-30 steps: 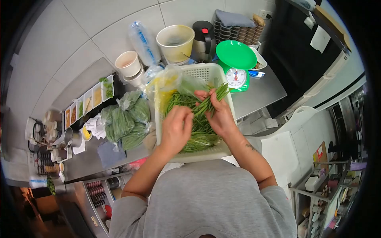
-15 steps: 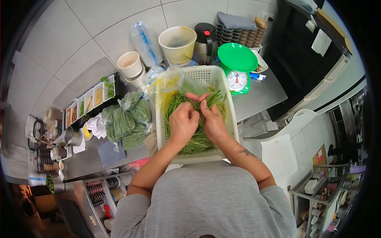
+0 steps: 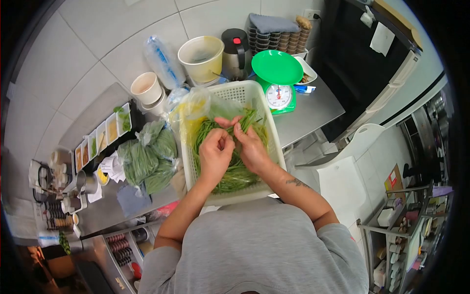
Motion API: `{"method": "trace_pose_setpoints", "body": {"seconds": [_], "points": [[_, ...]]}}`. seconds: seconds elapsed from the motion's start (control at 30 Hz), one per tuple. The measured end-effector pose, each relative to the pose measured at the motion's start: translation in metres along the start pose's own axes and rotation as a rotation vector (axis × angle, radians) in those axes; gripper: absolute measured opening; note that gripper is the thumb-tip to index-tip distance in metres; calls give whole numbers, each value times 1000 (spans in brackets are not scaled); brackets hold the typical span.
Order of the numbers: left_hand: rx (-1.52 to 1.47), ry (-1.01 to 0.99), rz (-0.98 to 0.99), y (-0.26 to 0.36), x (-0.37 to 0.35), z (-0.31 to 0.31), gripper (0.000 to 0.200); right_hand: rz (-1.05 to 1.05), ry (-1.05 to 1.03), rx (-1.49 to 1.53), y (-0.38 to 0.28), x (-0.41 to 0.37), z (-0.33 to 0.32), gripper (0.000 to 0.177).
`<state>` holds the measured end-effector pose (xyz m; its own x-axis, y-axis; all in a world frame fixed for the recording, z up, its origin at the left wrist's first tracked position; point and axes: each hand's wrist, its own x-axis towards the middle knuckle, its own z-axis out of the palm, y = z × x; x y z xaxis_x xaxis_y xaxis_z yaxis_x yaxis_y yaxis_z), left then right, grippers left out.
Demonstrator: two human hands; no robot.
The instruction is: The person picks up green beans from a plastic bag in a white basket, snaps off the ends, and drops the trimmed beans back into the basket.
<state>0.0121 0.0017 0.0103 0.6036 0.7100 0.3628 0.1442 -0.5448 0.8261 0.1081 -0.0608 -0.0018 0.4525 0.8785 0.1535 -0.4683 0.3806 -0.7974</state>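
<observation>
A white perforated basket (image 3: 271, 122) holds long green stalks (image 3: 235, 179) and stands on the metal counter. Over its back left part lie clear and yellow plastic bags (image 3: 193, 110). Both hands are above the stalks, close together. My left hand (image 3: 216, 153) is closed in a pinch with its fingers curled in; what it pinches is too small to name. My right hand (image 3: 250, 147) has its thumb raised and its fingers curled around some green stalks, whose tips show beyond the fingers.
Bags of green vegetables (image 3: 147, 159) lie left of the basket, near a row of topping containers (image 3: 101, 137). Behind are a yellowish bucket (image 3: 200, 59), a thermos jug (image 3: 236, 54) and a green scale (image 3: 277, 68). A white chair (image 3: 342, 183) stands at the right.
The whole view has shifted, so the basket and counter items appear further left. Both hands stay close together above the stalks, with little change in their pose.
</observation>
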Motion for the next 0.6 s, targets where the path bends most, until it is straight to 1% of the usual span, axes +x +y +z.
{"method": "trace_pose_setpoints", "body": {"seconds": [0.03, 0.07, 0.13, 0.17, 0.3, 0.4, 0.5, 0.6], "points": [[-11, 16, 4, -1, 1, 0, 10, 11, 4, 16, -3, -1, 1, 14], [37, 40, 57, 0, 0, 1, 11, 24, 4, 32, -4, -1, 2, 15], [140, 97, 163, 8, -1, 5, 12, 68, -7, 161, -4, 1, -2, 15], [152, 81, 183, 7, -1, 5, 12, 91, -16, 226, -5, 3, -4, 15], [192, 160, 315, 3, 2, 4, 9, 94, -37, 243, -2, 5, -3, 15], [274, 234, 350, -2, 3, 6, 7, 43, -14, 153, -4, 3, 6, 14], [-119, 106, -206, -2, 4, 3, 10, -112, 7, -168, 0, 2, 11, 13], [-428, 133, -454, -22, 18, -10, 12, -53, -11, 60, -11, 6, 18, 13]]}}
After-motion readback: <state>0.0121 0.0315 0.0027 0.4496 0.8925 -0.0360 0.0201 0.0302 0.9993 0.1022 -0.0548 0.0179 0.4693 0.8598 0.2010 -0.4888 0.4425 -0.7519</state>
